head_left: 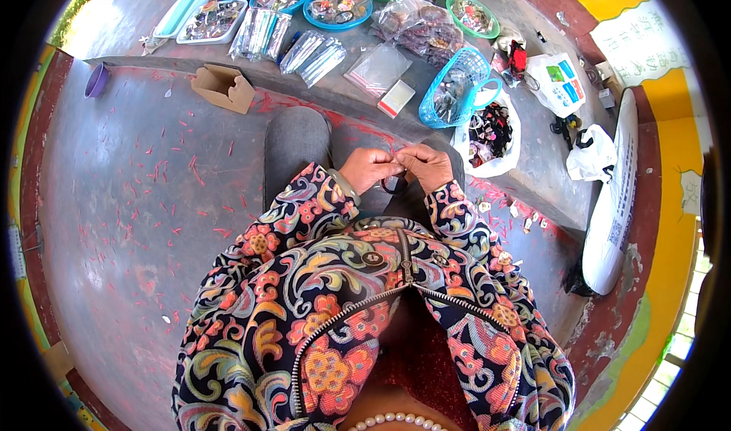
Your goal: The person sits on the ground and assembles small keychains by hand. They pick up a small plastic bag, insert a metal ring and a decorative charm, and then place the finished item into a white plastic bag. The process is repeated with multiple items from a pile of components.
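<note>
My left hand and my right hand meet above my lap, fingertips pinched together on a small dark loop-shaped piece that hangs between them. What exactly the fingertips pinch is too small to tell. Both forearms wear patterned floral sleeves. My grey-clad knees point toward a low grey ledge ahead.
On the ledge lie a blue mesh basket, a white bag of dark pieces, clear plastic packets, several bowls and trays of small parts, and a small cardboard box. White bags sit right. Red scraps litter the floor.
</note>
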A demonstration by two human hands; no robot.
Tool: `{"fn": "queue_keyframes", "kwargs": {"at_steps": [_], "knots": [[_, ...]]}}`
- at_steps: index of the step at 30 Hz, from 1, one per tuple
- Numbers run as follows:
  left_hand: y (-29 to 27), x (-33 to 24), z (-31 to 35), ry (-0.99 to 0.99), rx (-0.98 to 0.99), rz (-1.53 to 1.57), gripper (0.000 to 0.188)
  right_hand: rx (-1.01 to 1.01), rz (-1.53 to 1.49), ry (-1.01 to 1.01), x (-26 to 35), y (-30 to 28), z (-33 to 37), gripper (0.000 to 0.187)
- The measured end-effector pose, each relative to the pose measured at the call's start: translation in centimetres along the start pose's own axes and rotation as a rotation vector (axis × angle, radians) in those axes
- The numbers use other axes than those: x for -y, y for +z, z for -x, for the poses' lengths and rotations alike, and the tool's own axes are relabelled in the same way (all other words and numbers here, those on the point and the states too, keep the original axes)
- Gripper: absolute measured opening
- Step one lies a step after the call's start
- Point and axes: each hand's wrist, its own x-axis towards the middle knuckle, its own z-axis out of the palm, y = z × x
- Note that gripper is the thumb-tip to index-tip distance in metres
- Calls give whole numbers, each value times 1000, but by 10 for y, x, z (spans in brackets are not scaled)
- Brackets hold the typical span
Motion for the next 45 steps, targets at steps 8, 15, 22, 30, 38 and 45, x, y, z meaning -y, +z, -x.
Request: {"fn": "queue_keyframes", "kwargs": {"at_steps": [8, 15, 22, 30, 38, 45], "knots": [[1, 5, -1, 25, -25, 69, 15, -81, -25, 81, 3, 3, 2, 13], [-2, -5, 3, -77, -19, 224, 16, -285, -164, -3, 4, -19, -8, 18], [-3, 1, -2, -91, -140, 298, 16, -108, -211, 75, -4, -5, -3, 14], [0, -5, 1, -8, -182, 389, 22, -111, -195, 67, -7, -3, -4, 13], [-4, 5, -5, -45, -203, 278, 23, -135, -141, -12, -5, -1, -3, 13], [-4, 0, 0, -129, -207, 376, 24, -171, -150, 79, -8, 2, -2, 14]]}}
